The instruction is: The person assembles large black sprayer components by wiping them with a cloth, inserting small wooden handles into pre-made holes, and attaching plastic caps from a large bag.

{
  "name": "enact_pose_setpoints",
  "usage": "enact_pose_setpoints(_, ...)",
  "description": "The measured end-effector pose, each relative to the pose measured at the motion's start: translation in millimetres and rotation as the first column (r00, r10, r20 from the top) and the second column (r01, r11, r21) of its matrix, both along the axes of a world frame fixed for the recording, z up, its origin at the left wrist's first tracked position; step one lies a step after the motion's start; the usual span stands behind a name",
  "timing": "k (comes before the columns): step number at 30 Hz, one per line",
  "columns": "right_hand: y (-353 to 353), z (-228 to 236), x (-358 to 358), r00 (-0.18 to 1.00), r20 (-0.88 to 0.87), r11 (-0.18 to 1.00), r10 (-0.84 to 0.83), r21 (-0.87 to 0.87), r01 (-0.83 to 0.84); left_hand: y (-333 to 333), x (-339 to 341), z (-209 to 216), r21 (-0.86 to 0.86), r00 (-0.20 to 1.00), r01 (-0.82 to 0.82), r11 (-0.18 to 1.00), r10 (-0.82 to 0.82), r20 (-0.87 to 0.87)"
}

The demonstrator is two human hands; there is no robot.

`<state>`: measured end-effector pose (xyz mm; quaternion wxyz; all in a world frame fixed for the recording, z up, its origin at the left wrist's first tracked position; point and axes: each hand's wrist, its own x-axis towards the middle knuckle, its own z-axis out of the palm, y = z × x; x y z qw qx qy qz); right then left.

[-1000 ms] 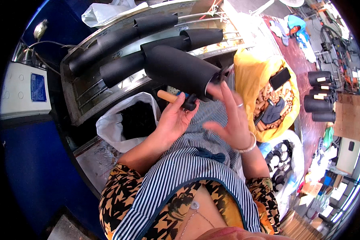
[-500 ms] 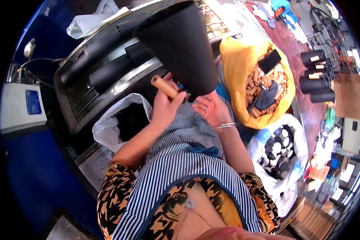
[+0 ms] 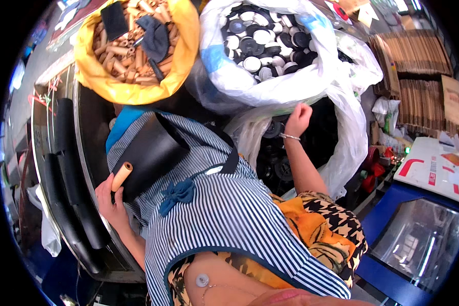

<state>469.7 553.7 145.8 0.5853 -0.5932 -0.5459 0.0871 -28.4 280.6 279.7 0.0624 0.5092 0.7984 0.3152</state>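
My left hand point(image 3: 111, 201) is closed around a short tan tube point(image 3: 121, 176) with a hole in its end. Against the striped apron point(image 3: 214, 204), beside that hand, leans a wide black tube point(image 3: 150, 155) with its open end turned up and to the right. My right hand point(image 3: 298, 121), a bracelet at its wrist, is held over a white plastic bag point(image 3: 353, 137) of black round parts point(image 3: 280, 166). Its fingers are curled in; whatever they may hold is hidden.
A yellow sack point(image 3: 188, 61) of tan tubes has a phone point(image 3: 115, 21) and a dark cloth point(image 3: 154, 38) on top. Beside it stands a white bag point(image 3: 270, 94) of black and white discs. Black tubes point(image 3: 69, 204) lie in a metal rack at left; cardboard stacks point(image 3: 426, 102) stand right.
The view has turned right. My right hand has left the black tube and moved over the bag of black parts. The tube now rests lower against my apron; the tan tube stays in my left hand.
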Motion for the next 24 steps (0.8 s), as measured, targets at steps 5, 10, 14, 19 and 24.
enact_pose_setpoints(5, -32, -56, 138, 0.932, 0.128, 0.790, -0.339, -0.500, 0.356, -8, -2, 30, -0.158, 1.000, 0.019, 0.987, -0.022, -0.014)
enact_pose_setpoints(10, 73, -22, 223, 0.116, -0.785, 0.787, -0.608, -0.576, 0.222, 19, -7, 6, -0.080, 1.000, -0.015, 0.997, 0.013, -0.023)
enact_pose_setpoints(14, 77, -8, 357, 0.171, -0.979, 0.981, -0.114, -0.083, 0.176, 33, -9, -2, -0.070, 1.000, 0.002, 0.998, -0.002, 0.002)
enact_pose_setpoints(19, 49, -25, 319, 0.473, -0.522, 0.686, -0.710, -0.664, 0.298, 26, -8, 0, -0.056, 0.999, -0.028, 0.998, 0.028, -0.018)
enact_pose_setpoints(24, -42, -45, 313, 0.867, 0.315, 0.515, -0.386, -0.707, 0.485, 43, -22, -10, -0.071, 0.999, 0.046, 0.996, -0.046, 0.008)
